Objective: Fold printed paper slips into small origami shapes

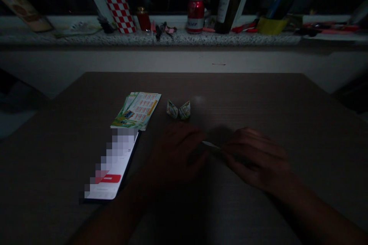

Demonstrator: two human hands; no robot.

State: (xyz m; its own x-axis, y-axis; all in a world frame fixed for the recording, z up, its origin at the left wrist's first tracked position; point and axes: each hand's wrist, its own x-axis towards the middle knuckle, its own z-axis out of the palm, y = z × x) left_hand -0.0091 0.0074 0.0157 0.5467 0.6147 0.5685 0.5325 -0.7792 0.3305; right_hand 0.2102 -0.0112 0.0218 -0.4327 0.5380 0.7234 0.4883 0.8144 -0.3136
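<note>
A small, pale piece of folded paper point(211, 144) shows edge-on between my two hands, low over the table. My left hand point(179, 151) pinches its left end, dark and slightly blurred. On the other side, the bent fingers of my right hand point(254, 155) close on its right end. Most of the paper is hidden by the fingers. Just beyond my left hand stand two small folded paper pieces point(172, 109) with a printed pattern, side by side. A stack of printed calendar cards point(138, 110) lies to their left.
A lit phone point(115, 172), partly pixelated, lies left of my left arm on the dark wooden table point(244, 92). Behind the table, a speckled windowsill point(178, 39) holds a red can point(196, 15), a dark bottle point(227, 7), a checked red-and-white container point(117, 7) and other small things.
</note>
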